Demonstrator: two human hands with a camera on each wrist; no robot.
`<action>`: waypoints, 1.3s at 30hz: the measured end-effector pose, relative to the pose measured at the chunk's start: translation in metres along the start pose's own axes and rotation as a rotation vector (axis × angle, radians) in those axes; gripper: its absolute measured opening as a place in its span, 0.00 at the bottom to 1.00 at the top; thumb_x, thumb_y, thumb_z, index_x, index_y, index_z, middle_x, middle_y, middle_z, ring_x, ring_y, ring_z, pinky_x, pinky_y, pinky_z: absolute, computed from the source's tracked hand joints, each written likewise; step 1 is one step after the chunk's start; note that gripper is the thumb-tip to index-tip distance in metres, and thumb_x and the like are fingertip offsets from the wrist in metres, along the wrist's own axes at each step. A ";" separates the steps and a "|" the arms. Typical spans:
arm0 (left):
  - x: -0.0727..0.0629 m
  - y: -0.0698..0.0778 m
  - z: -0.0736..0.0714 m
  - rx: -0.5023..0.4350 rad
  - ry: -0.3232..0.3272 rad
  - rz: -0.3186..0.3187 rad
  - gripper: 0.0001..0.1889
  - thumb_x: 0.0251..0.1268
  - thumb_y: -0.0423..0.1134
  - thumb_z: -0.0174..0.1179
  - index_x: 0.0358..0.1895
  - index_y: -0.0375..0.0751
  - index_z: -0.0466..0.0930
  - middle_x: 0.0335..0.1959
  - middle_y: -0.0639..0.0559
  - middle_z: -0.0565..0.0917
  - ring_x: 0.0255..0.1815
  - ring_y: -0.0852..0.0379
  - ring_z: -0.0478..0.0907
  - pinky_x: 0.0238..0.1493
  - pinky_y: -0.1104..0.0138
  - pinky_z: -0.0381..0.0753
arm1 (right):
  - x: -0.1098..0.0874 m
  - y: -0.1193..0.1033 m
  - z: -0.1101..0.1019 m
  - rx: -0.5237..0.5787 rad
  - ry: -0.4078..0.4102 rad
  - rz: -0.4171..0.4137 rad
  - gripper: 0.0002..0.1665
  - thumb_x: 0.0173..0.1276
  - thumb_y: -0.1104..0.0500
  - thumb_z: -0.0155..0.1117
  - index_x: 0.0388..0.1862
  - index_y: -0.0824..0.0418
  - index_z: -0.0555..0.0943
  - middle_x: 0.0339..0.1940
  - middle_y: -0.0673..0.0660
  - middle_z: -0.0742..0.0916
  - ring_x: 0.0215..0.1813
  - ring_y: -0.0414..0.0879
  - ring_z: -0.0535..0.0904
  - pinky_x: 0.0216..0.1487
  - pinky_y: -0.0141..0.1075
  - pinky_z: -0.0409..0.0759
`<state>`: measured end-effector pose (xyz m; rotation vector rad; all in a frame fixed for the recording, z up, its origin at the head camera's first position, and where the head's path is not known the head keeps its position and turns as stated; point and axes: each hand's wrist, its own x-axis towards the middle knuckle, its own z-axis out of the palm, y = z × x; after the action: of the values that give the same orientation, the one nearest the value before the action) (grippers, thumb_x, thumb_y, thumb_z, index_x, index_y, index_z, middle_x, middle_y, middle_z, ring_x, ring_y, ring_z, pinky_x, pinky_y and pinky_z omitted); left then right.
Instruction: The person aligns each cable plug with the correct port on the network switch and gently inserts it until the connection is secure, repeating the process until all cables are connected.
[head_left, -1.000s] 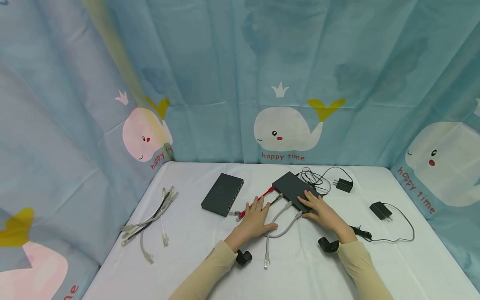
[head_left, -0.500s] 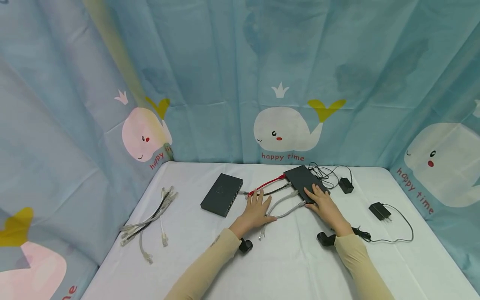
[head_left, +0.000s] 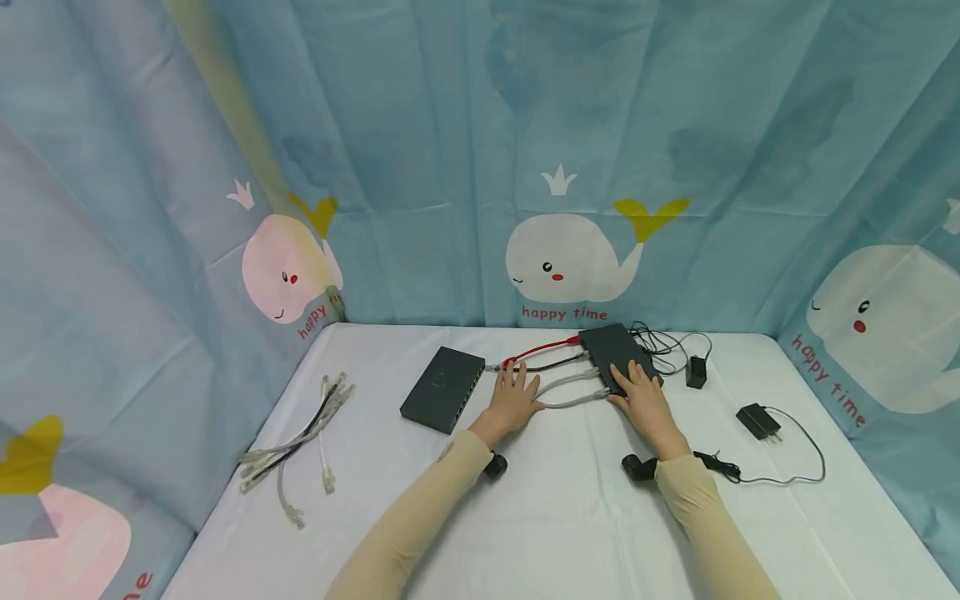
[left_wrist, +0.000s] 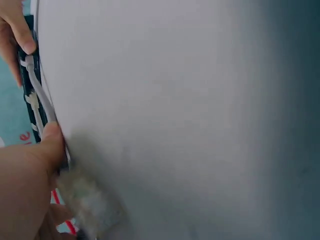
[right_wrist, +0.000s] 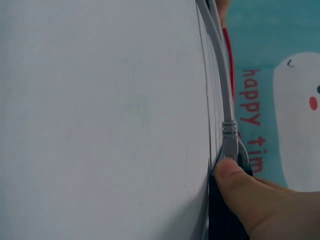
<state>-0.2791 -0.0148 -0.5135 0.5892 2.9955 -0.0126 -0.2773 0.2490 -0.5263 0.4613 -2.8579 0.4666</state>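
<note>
In the head view a black network switch [head_left: 607, 343] lies at the back of the white table, right of centre. My right hand [head_left: 647, 408] rests on its near part, fingers spread over the top and the thumb [right_wrist: 231, 172] against the edge beside a plugged-in connector. Red [head_left: 545, 347], black [head_left: 553, 364] and two grey network cables [head_left: 576, 402] run from its left side. Over their free ends lies my left hand [head_left: 513, 406], fingers spread and straight, thumb touching a grey cable. A blurred clear plug [left_wrist: 95, 205] shows beside that hand.
A second black switch [head_left: 442, 390] lies left of the left hand. Loose network cables [head_left: 307, 433] are bunched at the table's left. On the right are a black power adapter [head_left: 696, 372] with coiled cord [head_left: 658, 343] and another adapter [head_left: 759, 422].
The switch under my right hand has slid back and right and turned. My left hand has moved slightly back with the cable ends, and the dangling grey plug has been drawn in behind it.
</note>
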 end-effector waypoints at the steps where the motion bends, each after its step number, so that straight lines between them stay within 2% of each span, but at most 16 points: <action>1: 0.003 0.000 -0.001 0.000 0.002 -0.002 0.31 0.70 0.58 0.39 0.72 0.49 0.55 0.74 0.38 0.48 0.74 0.37 0.40 0.70 0.49 0.47 | 0.001 -0.001 0.001 -0.013 0.001 0.015 0.36 0.63 0.52 0.62 0.68 0.61 0.65 0.66 0.77 0.63 0.68 0.69 0.57 0.62 0.66 0.54; 5: 0.013 -0.003 -0.002 -0.032 0.025 -0.021 0.30 0.71 0.55 0.42 0.71 0.46 0.57 0.73 0.36 0.49 0.74 0.37 0.41 0.70 0.51 0.51 | 0.007 -0.004 0.004 -0.044 -0.013 0.087 0.36 0.65 0.50 0.60 0.69 0.60 0.63 0.67 0.76 0.61 0.69 0.69 0.55 0.62 0.65 0.53; 8: 0.021 -0.006 -0.002 -0.042 0.014 -0.045 0.30 0.71 0.54 0.42 0.71 0.45 0.55 0.73 0.37 0.48 0.74 0.41 0.41 0.70 0.53 0.52 | 0.012 -0.008 0.005 -0.053 -0.016 0.129 0.36 0.65 0.50 0.60 0.69 0.60 0.63 0.68 0.76 0.61 0.69 0.68 0.55 0.63 0.65 0.53; 13: 0.031 -0.010 -0.003 -0.023 -0.016 -0.081 0.30 0.72 0.54 0.39 0.72 0.46 0.52 0.74 0.40 0.47 0.75 0.47 0.41 0.71 0.54 0.50 | 0.018 -0.016 0.008 -0.063 -0.013 0.171 0.37 0.66 0.50 0.59 0.69 0.61 0.62 0.67 0.77 0.61 0.69 0.69 0.55 0.62 0.66 0.54; 18: 0.038 -0.013 -0.006 -0.021 0.001 -0.087 0.30 0.72 0.53 0.40 0.72 0.46 0.52 0.74 0.40 0.49 0.75 0.47 0.43 0.70 0.52 0.51 | 0.024 -0.020 0.009 -0.069 -0.024 0.198 0.37 0.66 0.50 0.59 0.70 0.63 0.61 0.67 0.77 0.60 0.69 0.70 0.54 0.62 0.66 0.54; 24: 0.038 -0.018 -0.007 -0.152 0.002 -0.059 0.28 0.73 0.50 0.43 0.72 0.48 0.53 0.74 0.40 0.47 0.75 0.47 0.42 0.70 0.50 0.49 | 0.028 -0.022 0.003 -0.005 -0.039 0.207 0.38 0.65 0.53 0.61 0.69 0.67 0.61 0.67 0.80 0.59 0.69 0.72 0.52 0.62 0.68 0.50; 28: 0.028 -0.024 -0.013 -0.253 0.052 -0.033 0.27 0.71 0.47 0.49 0.70 0.45 0.58 0.73 0.38 0.50 0.74 0.45 0.45 0.69 0.47 0.49 | 0.029 -0.031 -0.002 0.066 -0.029 0.173 0.39 0.63 0.55 0.63 0.68 0.70 0.61 0.66 0.79 0.60 0.69 0.72 0.52 0.63 0.67 0.47; 31: 0.015 -0.032 -0.021 -0.320 0.107 -0.007 0.26 0.70 0.46 0.51 0.68 0.43 0.63 0.71 0.38 0.55 0.73 0.43 0.48 0.69 0.45 0.49 | 0.030 -0.046 -0.003 0.133 0.021 0.104 0.36 0.63 0.56 0.64 0.66 0.68 0.65 0.66 0.75 0.64 0.68 0.70 0.56 0.64 0.65 0.49; 35: -0.005 -0.051 -0.029 -0.428 0.162 0.034 0.24 0.71 0.45 0.50 0.66 0.41 0.65 0.70 0.37 0.58 0.73 0.41 0.49 0.68 0.44 0.48 | 0.032 -0.074 0.001 0.223 0.080 -0.010 0.29 0.64 0.56 0.63 0.63 0.64 0.71 0.66 0.70 0.69 0.67 0.66 0.61 0.64 0.62 0.56; 37: -0.016 -0.062 -0.030 -0.474 0.198 0.034 0.23 0.70 0.44 0.50 0.65 0.41 0.67 0.70 0.37 0.59 0.73 0.41 0.50 0.69 0.45 0.47 | 0.033 -0.088 0.004 0.271 0.076 -0.049 0.27 0.65 0.56 0.61 0.62 0.62 0.72 0.65 0.67 0.70 0.67 0.64 0.63 0.64 0.60 0.59; 39: -0.028 -0.071 -0.031 -0.475 0.247 0.008 0.22 0.70 0.44 0.51 0.64 0.42 0.69 0.69 0.38 0.61 0.72 0.41 0.51 0.68 0.44 0.48 | 0.034 -0.103 0.009 0.326 0.057 -0.075 0.25 0.67 0.56 0.60 0.62 0.60 0.73 0.65 0.65 0.72 0.67 0.61 0.65 0.63 0.57 0.62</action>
<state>-0.2828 -0.0903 -0.4810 0.5774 3.0491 0.8018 -0.2756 0.1440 -0.4983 0.5961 -2.7048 0.9216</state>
